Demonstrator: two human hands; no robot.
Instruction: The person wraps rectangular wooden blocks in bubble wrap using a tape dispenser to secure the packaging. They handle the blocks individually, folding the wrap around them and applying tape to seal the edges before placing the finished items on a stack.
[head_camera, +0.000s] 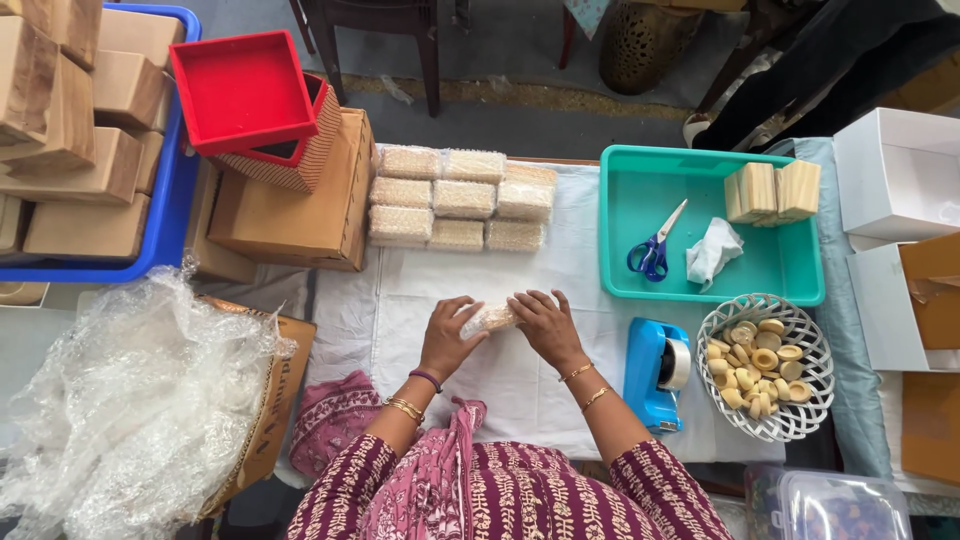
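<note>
My left hand (448, 335) and my right hand (543, 322) together grip a small wooden block wrapped in bubble wrap (490, 319), held just above the white cloth (520, 385) on the table. Beyond my hands lies a group of several bubble-wrapped blocks (460, 198) in neat rows. A blue tape dispenser (657, 372) stands just to the right of my right wrist.
A teal tray (640, 275) holds blue scissors (655, 248), crumpled tissue (712, 250) and bare wooden blocks (772, 191). A white lattice bowl (765, 368) of small wooden rings is at right. Bubble wrap heap (120, 400), cardboard boxes (290, 215) and red-lined boxes (245, 90) at left.
</note>
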